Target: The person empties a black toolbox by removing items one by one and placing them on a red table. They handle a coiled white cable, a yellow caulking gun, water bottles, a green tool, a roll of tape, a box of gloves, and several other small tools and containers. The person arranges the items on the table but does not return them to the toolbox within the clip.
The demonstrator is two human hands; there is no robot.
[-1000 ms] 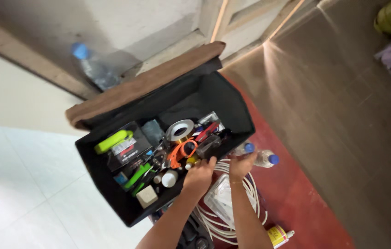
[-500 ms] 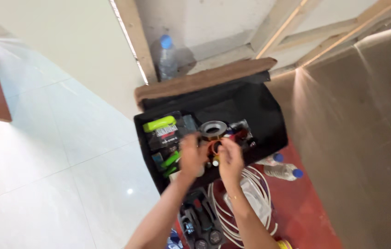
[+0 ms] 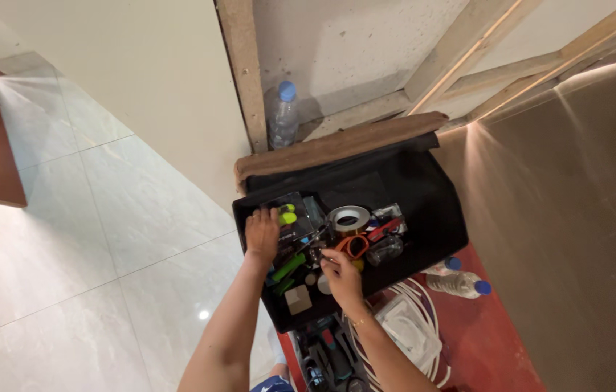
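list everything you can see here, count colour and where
tool bag: 1, black, open on the floor, brown flap behind
tape roll: 1, white, in the bag
yellow-green tool: 1, in the bag, by the left hand
water bottle: 1, clear with blue cap, upright against the wall
lying bottles: 2, clear with blue caps, right of the bag
white cable coil: 1, below the bag
left hand: 1, inside the bag, left part
right hand: 1, inside the bag, middle

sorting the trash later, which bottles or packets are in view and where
Upright bottle: clear plastic, blue cap, against the wall behind the black tool bag.
Lying bottles: two, clear, blue caps, right of the bag on red floor.
Clear packet: flat, on the white cable coil.
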